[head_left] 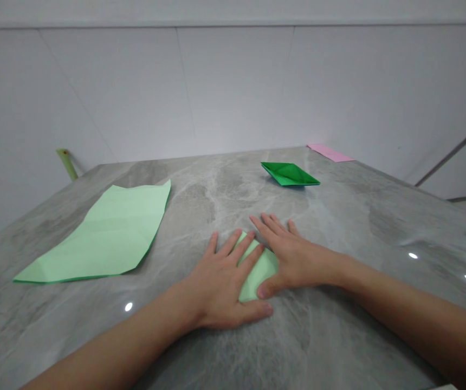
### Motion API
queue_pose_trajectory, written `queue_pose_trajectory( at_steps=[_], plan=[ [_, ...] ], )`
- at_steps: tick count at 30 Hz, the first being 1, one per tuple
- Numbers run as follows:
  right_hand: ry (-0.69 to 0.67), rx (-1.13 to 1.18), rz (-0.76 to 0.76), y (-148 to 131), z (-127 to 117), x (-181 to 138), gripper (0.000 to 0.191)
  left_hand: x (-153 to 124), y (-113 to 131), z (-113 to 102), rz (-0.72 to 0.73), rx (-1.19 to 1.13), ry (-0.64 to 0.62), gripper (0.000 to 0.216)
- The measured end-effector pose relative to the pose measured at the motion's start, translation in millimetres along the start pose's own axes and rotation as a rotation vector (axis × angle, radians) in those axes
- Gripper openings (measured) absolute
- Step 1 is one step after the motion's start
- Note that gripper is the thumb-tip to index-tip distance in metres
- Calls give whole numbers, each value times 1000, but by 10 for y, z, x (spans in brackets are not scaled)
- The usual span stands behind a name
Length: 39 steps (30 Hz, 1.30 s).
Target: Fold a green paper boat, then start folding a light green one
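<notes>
A small piece of folded light green paper [259, 271] lies on the grey marbled table, partly covered by both hands. My left hand [227, 281] rests flat over its left side with the fingers spread. Across its right side lies my right hand [292, 257], fingers stretched out and the thumb on the paper's lower right edge. Beyond the hands stands a folded dark green paper boat [290, 174]. To the left is a larger light green sheet [107, 233] with crease lines and slightly raised edges.
A pink paper [330, 153] lies at the table's far right edge. The table [200, 206] reaches back to a white panelled wall [233, 86]. A light green strip [67, 164] shows beyond the far left corner.
</notes>
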State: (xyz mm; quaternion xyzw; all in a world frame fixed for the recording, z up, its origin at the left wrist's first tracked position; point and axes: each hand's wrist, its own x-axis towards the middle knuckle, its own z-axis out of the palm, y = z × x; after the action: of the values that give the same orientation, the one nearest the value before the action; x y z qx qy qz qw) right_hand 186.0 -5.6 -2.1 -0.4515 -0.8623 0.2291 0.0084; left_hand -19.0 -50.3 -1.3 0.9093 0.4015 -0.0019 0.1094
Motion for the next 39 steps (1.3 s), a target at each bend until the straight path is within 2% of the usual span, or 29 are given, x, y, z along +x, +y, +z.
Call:
queue_pose_trajectory(
  at_steps=[5,9,16,19,24,26,33,39],
  plan=[
    [10,11,-13,-108,59,25,142,-3,-2,12,24,-14,-14,108],
    [39,8,85,-143,49,60,139,-34,0,4,64,-8,-43,104],
    [212,-14,234,-102,76,167,121,-43,-90,-19,40,-30,-32,94],
    [246,-37,197,-99,87,180,119,-29,-142,4,21,-49,6,103],
    [160,-38,104,-122,58,143,129,-8,-166,10,-11,-50,-6,114],
    [164,-41,86,-127,50,148,128,-3,-164,2,-20,-49,-12,114],
    [329,-68,90,-36,87,258,123,3,-178,22,-66,-80,2,122],
    [455,-104,74,38,111,301,106,7,-177,42,-90,-91,22,131]
  ],
)
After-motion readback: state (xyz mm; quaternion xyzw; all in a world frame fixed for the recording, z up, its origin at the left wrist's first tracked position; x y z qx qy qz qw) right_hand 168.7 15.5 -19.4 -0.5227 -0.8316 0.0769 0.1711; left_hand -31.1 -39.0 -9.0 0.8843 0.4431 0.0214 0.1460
